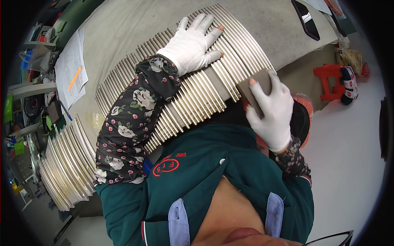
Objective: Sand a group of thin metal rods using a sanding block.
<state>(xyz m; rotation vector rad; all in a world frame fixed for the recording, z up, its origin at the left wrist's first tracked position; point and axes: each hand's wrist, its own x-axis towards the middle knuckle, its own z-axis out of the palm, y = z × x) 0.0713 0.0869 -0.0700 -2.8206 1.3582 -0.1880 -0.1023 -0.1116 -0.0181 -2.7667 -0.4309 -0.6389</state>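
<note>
— Metal rods (193, 96), pale and shiny, lie side by side in one long row across the grey surface (123, 28). Where are the hands relative to that row?

— The left hand (193, 43), in a white glove with cut fingertips, lies flat and spread on the far part of the row, pressing down, gripping nothing. The right hand (269, 108), also gloved, is clenched around a flat grey block (256, 84) that touches the rod ends at the row's near right end.

— Anything held in a container?

— None that I can tell. Left of the row, a second batch of rods (65, 164) lies fanned in a loose stack by the surface's near edge. Beyond that, papers (72, 69) with an orange pen sit left of the row.

— And the edges, the free room?

— The row's near ends overhang the surface's edge, against the person's green jacket. Beyond the row's far ends, bare grey surface runs up to a dark phone (305, 18). Right of the row the surface drops away to pale floor (349, 156), where a red stool (328, 80) stands well apart.
</note>
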